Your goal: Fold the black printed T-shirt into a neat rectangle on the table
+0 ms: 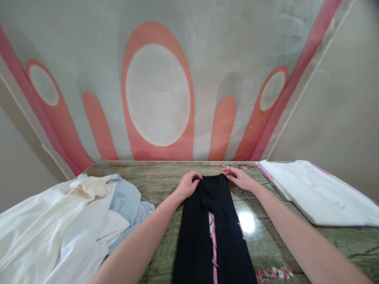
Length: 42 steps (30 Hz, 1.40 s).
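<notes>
A black garment (195, 232) lies lengthwise on the table, folded into a long narrow shape. A strip of pink and white print shows down its middle, and a bit more print shows at its right edge. At the far left corner, my left hand (187, 185) pinches the cloth between thumb and fingers. My right hand (240, 179) has the far right corner between its thumb and fingertips. Between the hands the far edge runs nearly straight, with a loose flap of black cloth just below it. The garment's near end runs out of view.
On the left is a loose heap of cream and white clothes (59, 221) with a light blue cloth (126, 197) beside it. Folded white garments (319, 193) lie stacked at the right. The wood-patterned table (160, 173) ends at a wall with a pink and grey printed backdrop (204, 51).
</notes>
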{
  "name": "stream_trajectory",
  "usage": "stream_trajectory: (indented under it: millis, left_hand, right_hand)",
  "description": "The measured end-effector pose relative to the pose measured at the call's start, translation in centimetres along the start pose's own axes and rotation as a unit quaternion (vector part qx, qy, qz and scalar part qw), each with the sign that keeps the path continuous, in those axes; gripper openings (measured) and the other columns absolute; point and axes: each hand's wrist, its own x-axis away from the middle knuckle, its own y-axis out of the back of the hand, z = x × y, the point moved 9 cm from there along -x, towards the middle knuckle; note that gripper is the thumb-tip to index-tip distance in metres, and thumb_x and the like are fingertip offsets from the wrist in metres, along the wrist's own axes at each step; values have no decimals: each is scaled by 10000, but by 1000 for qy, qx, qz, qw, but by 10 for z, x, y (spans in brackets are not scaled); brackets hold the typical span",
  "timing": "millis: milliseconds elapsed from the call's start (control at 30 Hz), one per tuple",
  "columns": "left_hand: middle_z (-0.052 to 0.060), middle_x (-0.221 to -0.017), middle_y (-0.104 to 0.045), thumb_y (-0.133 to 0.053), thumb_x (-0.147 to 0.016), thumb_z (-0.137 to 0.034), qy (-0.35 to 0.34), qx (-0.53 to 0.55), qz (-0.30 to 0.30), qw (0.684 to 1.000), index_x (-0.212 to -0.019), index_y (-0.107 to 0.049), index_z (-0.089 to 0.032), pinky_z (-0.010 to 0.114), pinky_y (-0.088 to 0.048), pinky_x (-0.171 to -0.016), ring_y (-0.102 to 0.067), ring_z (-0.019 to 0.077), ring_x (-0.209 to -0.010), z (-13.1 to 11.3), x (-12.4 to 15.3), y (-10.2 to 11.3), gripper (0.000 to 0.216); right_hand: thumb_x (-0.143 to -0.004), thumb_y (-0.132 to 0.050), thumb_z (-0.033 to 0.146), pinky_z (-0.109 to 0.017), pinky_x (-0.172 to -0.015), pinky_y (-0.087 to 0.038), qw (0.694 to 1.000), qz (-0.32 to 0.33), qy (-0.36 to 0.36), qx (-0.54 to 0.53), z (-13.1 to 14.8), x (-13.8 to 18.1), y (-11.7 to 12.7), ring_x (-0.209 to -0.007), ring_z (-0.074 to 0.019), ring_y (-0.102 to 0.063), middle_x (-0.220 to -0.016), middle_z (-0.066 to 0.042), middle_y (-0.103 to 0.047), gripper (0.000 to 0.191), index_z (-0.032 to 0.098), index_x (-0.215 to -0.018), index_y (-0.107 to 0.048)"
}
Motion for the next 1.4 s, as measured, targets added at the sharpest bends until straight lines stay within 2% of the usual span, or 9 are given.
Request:
stream_trajectory:
  millis: [233, 367, 467, 567, 733, 933, 1033, 1233, 1400]
  left_hand:
    - [27, -882, -624, -482, -740, -59, 4, -2, -4, 1000, -821, -620, -165, 294, -441, -830, -564, 155, -872, 5, 3, -1, 191]
    - [29, -876, -630, -459, -736, -60, 10, 27, -12, 1000, -836, -620, -155, 279, -451, -806, -575, 145, -848, 15, 1, -3, 212]
    - [27, -876, -637, -445, -731, -62, 15, 56, -17, 998, -847, -613, -150, 265, -457, -785, -584, 138, -829, 22, 0, -5, 222]
    - [24, -874, -641, -441, -719, -61, 31, 67, -18, 997, -859, -611, -149, 256, -465, -753, -588, 131, -793, 27, -1, -7, 236]
    - [28, -873, -630, -433, -683, -23, 32, 41, -28, 998, -831, -608, -149, 265, -453, -787, -576, 138, -831, 23, 2, -5, 262]
    - [25, -863, -592, -400, -649, 46, -57, -8, -58, 997, -768, -606, -163, 287, -431, -848, -543, 143, -874, -6, 10, 1, 316]
    - [31, -882, -584, -391, -646, 59, -77, -10, -63, 995, -769, -620, -163, 288, -427, -866, -539, 142, -891, -11, 11, 1, 342]
    - [34, -917, -583, -383, -654, 61, -61, -21, -55, 996, -809, -653, -173, 276, -426, -878, -541, 140, -910, -6, 10, -1, 390]
    - [33, -930, -581, -382, -667, 50, -51, -40, -51, 997, -831, -668, -178, 264, -426, -884, -539, 138, -916, -6, 10, -4, 401]
  right_hand:
    - [-765, -474, 150, -331, -865, -432, 999, -24, 27, 19, 9, -3, 2, -910, -158, -560, -989, -53, -602, 275, 162, -1027, -557]
    - [-728, -410, 68, -341, -933, -385, 998, 6, 62, 10, 16, -5, -2, -972, -151, -560, -999, -47, -630, 403, 161, -1097, -545]
    - [-655, -359, -4, -351, -974, -351, 998, 30, 62, 0, 13, -6, -6, -1013, -143, -552, -1000, -34, -638, 532, 166, -1127, -538]
    - [-640, -358, -12, -356, -964, -362, 997, 27, 67, 18, 12, -6, -7, -1016, -153, -546, -1034, -31, -624, 542, 181, -1105, -560]
    - [-679, -388, 19, -361, -933, -380, 993, 5, 91, 79, 11, -6, -8, -966, -179, -549, -973, -35, -630, 413, 181, -979, -623]
    - [-726, -412, 74, -368, -915, -390, 994, 10, 77, 76, 8, -7, -5, -949, -194, -557, -942, -36, -641, 337, 179, -962, -628]
    - [-765, -423, 135, -370, -905, -397, 995, 13, 81, 65, 9, -6, -3, -944, -202, -563, -964, -45, -646, 299, 181, -979, -627]
    - [-848, -416, 314, -377, -897, -400, 993, 18, 97, 62, 9, -6, -4, -972, -213, -557, -1042, -65, -628, 288, 195, -1016, -617]
    - [-856, -420, 375, -354, -841, -424, 994, 3, 87, 72, 8, -8, -5, -896, -202, -568, -953, -58, -641, 285, 187, -926, -624]
